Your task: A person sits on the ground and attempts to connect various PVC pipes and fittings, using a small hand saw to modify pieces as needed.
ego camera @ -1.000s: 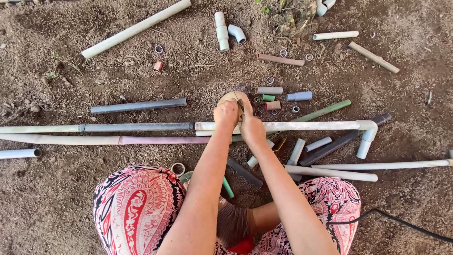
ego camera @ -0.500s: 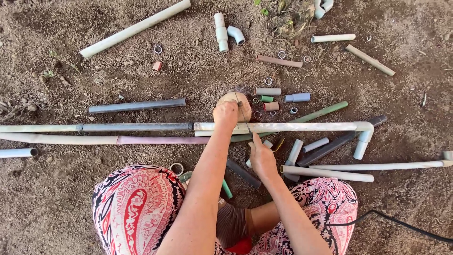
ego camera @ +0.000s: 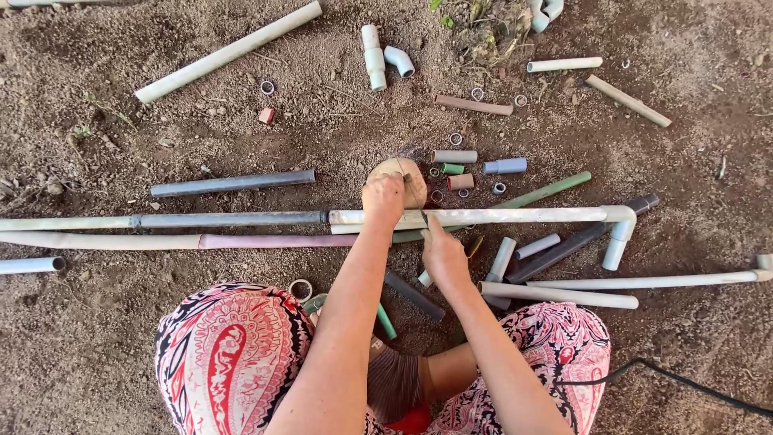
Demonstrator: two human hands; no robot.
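A long white pipe (ego camera: 515, 216) with an elbow fitting (ego camera: 621, 216) at its right end lies across the dirt, resting on a round tan block (ego camera: 394, 169). My left hand (ego camera: 383, 198) is closed over the pipe right at the block. A thin dark strip sticks up beside its fingers; what it is I cannot tell. My right hand (ego camera: 442, 254) lies just below the pipe, holding nothing, its fingers stretched toward the pipe's underside. To the left, the pipe joins a grey pipe (ego camera: 229, 219).
Short pipe offcuts (ego camera: 456, 156), rings and fittings (ego camera: 398, 60) are scattered on the dirt beyond the block. More pipes lie around: a grey one (ego camera: 233, 183), a pinkish one (ego camera: 161, 241), white ones (ego camera: 229, 51) and a dark one (ego camera: 564, 246). A black cable (ego camera: 684, 383) runs at lower right.
My right hand left the pipe beside my left hand, dropped back toward my lap, and has now come up again to just below the pipe. My left hand has stayed put.
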